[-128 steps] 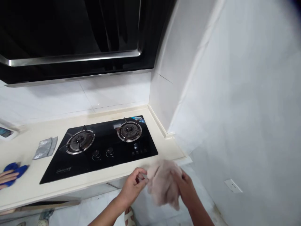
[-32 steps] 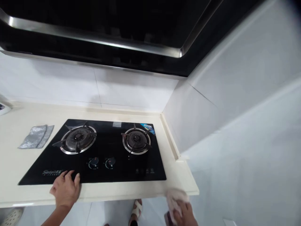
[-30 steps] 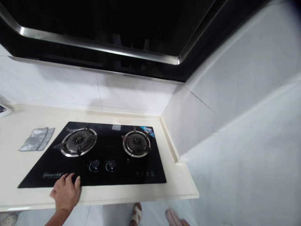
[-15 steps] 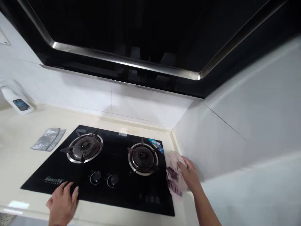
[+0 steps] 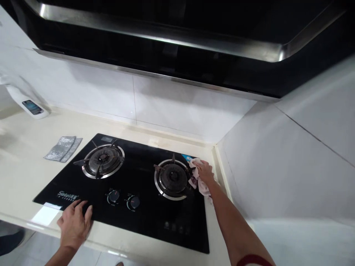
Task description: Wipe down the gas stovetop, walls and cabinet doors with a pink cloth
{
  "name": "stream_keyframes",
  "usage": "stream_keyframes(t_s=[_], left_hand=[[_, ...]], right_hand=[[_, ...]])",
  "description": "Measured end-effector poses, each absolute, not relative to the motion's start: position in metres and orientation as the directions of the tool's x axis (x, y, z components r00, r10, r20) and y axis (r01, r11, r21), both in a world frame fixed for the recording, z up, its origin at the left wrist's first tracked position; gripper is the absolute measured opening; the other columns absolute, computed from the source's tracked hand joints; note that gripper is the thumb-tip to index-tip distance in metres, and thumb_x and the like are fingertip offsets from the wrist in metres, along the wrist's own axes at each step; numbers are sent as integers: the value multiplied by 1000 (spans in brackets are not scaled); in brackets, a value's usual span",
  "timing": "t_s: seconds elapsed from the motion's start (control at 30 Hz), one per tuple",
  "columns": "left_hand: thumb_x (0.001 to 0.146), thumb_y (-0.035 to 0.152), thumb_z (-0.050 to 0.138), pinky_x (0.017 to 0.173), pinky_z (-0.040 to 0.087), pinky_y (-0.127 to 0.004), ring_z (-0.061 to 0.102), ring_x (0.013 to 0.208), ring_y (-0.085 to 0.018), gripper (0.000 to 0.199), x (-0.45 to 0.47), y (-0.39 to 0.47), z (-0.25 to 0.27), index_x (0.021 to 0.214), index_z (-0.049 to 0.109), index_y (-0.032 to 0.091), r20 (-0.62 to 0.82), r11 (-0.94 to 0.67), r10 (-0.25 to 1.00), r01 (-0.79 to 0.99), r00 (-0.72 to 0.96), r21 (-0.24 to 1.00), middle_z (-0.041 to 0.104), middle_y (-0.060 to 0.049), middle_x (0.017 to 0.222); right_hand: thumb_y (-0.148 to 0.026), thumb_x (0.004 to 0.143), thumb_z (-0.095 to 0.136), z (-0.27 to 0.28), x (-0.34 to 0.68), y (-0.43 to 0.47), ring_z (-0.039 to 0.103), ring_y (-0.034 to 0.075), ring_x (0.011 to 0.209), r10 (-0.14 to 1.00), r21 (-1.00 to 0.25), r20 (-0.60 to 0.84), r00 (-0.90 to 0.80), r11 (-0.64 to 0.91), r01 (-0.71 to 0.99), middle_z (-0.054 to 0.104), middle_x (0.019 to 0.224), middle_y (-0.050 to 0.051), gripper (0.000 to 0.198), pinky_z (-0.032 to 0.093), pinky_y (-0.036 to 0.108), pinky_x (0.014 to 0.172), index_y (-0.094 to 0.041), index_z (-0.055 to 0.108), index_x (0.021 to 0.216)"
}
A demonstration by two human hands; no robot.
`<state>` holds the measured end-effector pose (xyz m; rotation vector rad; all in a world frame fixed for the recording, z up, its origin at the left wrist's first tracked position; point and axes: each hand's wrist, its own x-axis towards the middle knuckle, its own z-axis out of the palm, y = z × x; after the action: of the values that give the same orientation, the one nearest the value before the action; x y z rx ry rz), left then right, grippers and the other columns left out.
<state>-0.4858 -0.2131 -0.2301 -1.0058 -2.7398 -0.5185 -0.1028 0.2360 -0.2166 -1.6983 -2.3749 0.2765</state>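
Note:
My right hand (image 5: 204, 172) presses a pale pink cloth (image 5: 203, 188) with dark purple patches onto the back right corner of the black glass gas stove (image 5: 138, 225). The cloth partly covers the blue sticker (image 5: 187, 157) there and hangs over the stove's right edge. Just left of it is the right burner (image 5: 173, 177). My left hand (image 5: 74, 221) rests on the stove's front edge near the printed brand name, fingers spread and nothing in them. The left burner (image 5: 103, 158) and two knobs (image 5: 113, 195) lie farther in.
A folded silver foil sheet (image 5: 62, 148) lies on the cream counter (image 5: 19, 162) left of the stove. Behind it stands a tilted-looking white bottle (image 5: 30, 105). A black range hood (image 5: 166, 48) hangs above. White walls close off the back and right.
My right hand has moved the cloth from the counter strip right of the stove up and left onto the stove's back right corner. My left hand stays at the front edge. The view has tilted down.

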Motion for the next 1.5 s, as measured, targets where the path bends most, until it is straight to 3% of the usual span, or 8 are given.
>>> stream_keyframes(t_s=[0.37,0.6,0.77,1.0,1.1,1.27,1.4,1.5], left_hand=[[98,47,32,106,33,-56,41,131,-35,52,-483,-211,-230,122,61,11,286,675,634,695,-719,250,51,-20,136],[100,46,32,106,32,-56,39,131,-36,52,-477,-210,-226,124,60,10,295,648,648,712,-702,270,49,-21,138],[101,44,34,106,31,-57,38,132,-36,48,-476,-211,-226,125,60,11,301,632,653,719,-695,291,49,-21,139],[101,41,37,104,33,-54,40,132,-35,45,-477,-214,-228,125,59,10,354,595,636,728,-685,340,49,-21,139],[101,40,38,103,34,-55,42,130,-35,44,-479,-215,-231,124,60,10,373,581,633,734,-679,350,50,-22,137],[100,37,44,103,36,-55,44,130,-35,38,-480,-215,-235,122,62,13,365,577,640,736,-676,352,52,-20,136],[99,37,46,103,36,-56,43,130,-35,36,-479,-216,-237,121,63,14,353,571,643,732,-680,371,54,-19,136],[99,36,47,103,37,-55,45,129,-35,35,-478,-218,-238,120,63,14,374,562,635,737,-676,376,55,-19,135]], right_hand=[[-39,99,38,-223,-64,88,42,29,133,961,-295,-8,-276,261,919,38,154,5,43,41,46,108,-36,66,131],[-56,91,51,-228,-59,-13,36,37,139,988,-228,-57,-142,125,966,27,161,7,53,42,59,102,-38,54,142],[-46,88,55,-206,-115,-56,34,41,138,986,-219,-91,-141,119,969,28,161,11,54,37,63,103,-35,55,141],[-27,74,67,-206,-265,-189,44,34,124,687,-580,40,-726,608,542,50,142,7,43,32,57,106,-32,68,117],[-19,69,62,-211,-279,-228,54,26,114,576,-842,67,-815,471,264,63,121,4,39,40,46,104,-28,69,106],[-31,76,60,-189,-196,-213,62,20,83,807,-980,-191,-558,-119,162,66,96,2,45,52,34,78,-25,58,120],[-55,80,63,-162,-122,-142,59,26,111,983,-946,-63,-175,-3,323,61,125,8,57,49,40,98,-25,58,128],[-56,79,61,-172,-107,-97,47,33,132,984,-748,47,-171,148,647,48,144,11,54,38,52,112,-26,68,124]])
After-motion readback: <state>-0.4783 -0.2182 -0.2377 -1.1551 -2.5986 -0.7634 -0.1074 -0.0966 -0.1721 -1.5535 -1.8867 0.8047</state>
